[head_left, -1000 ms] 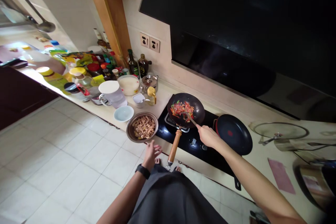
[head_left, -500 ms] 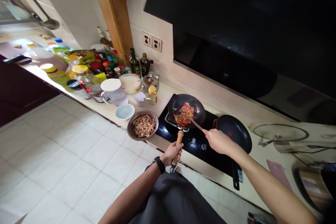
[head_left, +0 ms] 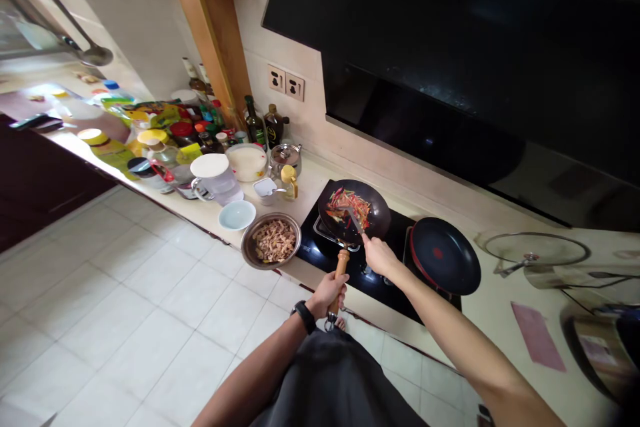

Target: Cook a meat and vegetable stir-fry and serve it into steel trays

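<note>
A dark wok (head_left: pixel 375 203) with red and green vegetable strips (head_left: pixel 350 202) sits on the black gas hob (head_left: pixel 350 267). My left hand (head_left: pixel 327 292) is closed round the wok's wooden handle (head_left: pixel 339 265). My right hand (head_left: pixel 379 255) grips a metal spatula (head_left: pixel 355 220) whose blade is in the vegetables. A metal bowl of chopped brownish pieces (head_left: pixel 273 241) stands on the counter just left of the hob.
A black frying pan (head_left: pixel 444 255) sits on the right burner. A small pale bowl (head_left: pixel 237 215), a lidded jug (head_left: pixel 216 177), bottles and jars crowd the counter to the left. A glass lid (head_left: pixel 535 250) lies at the right. An extractor hood hangs above.
My left hand went from hanging open near the counter edge to gripping the wok handle. My right hand moved the spatula closer in over the wok, and the vegetables shifted.
</note>
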`<state>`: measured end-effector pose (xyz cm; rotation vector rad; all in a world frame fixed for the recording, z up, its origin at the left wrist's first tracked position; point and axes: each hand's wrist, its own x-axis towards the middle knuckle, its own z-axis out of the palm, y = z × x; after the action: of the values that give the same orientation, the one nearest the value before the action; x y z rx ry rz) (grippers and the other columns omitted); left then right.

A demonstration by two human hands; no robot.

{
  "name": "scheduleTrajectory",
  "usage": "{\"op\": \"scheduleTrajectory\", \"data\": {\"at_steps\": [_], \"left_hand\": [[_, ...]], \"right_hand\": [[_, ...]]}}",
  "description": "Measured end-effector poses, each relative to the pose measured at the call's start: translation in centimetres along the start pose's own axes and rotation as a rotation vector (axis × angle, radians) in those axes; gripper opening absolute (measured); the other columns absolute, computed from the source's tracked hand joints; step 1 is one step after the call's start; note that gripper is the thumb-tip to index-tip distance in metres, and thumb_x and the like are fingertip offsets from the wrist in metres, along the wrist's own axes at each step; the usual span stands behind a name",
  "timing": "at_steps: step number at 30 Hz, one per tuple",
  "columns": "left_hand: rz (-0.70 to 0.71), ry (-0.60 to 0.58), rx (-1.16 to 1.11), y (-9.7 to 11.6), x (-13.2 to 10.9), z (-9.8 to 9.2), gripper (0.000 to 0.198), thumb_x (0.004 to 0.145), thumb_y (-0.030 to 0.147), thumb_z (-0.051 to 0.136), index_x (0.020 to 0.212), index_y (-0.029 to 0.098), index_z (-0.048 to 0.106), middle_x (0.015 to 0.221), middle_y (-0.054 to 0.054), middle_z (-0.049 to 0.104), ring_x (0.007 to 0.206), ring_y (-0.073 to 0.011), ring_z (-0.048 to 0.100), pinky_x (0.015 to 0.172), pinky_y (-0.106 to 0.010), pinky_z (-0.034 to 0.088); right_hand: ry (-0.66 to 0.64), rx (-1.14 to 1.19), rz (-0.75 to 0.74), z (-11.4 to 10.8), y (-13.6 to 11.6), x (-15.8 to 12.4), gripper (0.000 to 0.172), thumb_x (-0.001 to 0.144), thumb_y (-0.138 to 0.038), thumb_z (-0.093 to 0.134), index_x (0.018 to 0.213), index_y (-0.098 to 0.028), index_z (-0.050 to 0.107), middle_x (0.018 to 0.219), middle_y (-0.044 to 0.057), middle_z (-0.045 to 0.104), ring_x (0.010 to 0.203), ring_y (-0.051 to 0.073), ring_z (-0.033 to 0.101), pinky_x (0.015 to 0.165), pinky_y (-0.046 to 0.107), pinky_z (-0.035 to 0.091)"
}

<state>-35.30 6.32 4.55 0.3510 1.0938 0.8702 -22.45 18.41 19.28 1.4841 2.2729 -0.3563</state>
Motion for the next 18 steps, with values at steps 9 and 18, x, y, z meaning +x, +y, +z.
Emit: {"op": "scheduleTrajectory", "data": {"at_steps": [9,18], "left_hand": [[-0.001,0.018,0.026,-0.2,0.1,0.2,0.043,0.082,0.053,0.074,0.088,0.025,0.042,0.061,0.010,0.048,0.038,-0.0061,0.040,0.038,-0.021,0.034],[-0.010,-0.018,0.064,0.4,0.2,-0.4,0.038,0.085,0.048,0.070,0.089,0.025,0.040,0.059,0.012,0.046,0.036,-0.0060,0.039,0.037,-0.021,0.034]], "right_hand": [[-0.175,-0.098,-0.074,-4.6,3.3,-5.4,0.039,0.099,-0.015,0.048,0.131,-0.016,0.070,0.107,0.019,0.075,0.096,0.031,0.076,0.074,0.032,0.051],[0.014,-0.237,-0.114,-7.8,10.9,-1.0,0.044,0.104,-0.021,0.044,0.142,-0.022,0.065,0.122,0.017,0.072,0.108,0.031,0.070,0.084,0.037,0.051]]}}
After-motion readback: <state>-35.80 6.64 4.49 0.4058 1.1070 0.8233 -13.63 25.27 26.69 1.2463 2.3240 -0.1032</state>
